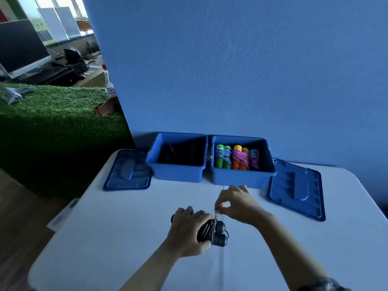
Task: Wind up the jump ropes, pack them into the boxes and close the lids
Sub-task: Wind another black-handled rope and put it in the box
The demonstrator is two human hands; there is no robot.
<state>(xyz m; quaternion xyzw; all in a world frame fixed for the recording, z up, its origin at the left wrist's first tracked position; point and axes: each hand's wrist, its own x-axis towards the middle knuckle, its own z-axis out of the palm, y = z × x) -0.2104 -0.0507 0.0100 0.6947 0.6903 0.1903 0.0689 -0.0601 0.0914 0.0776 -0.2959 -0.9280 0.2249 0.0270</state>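
Observation:
My left hand grips the two black handles of a black jump rope, with cord wound around them, just above the white table. My right hand pinches the thin black cord right above the bundle. Two open blue boxes stand at the table's back. The left box holds dark ropes, hard to make out. The right box holds wound ropes with green, orange and blue handles.
A blue lid lies flat left of the left box. Another blue lid lies right of the right box. A blue wall stands behind the boxes. Green turf and a desk with a monitor are off to the left.

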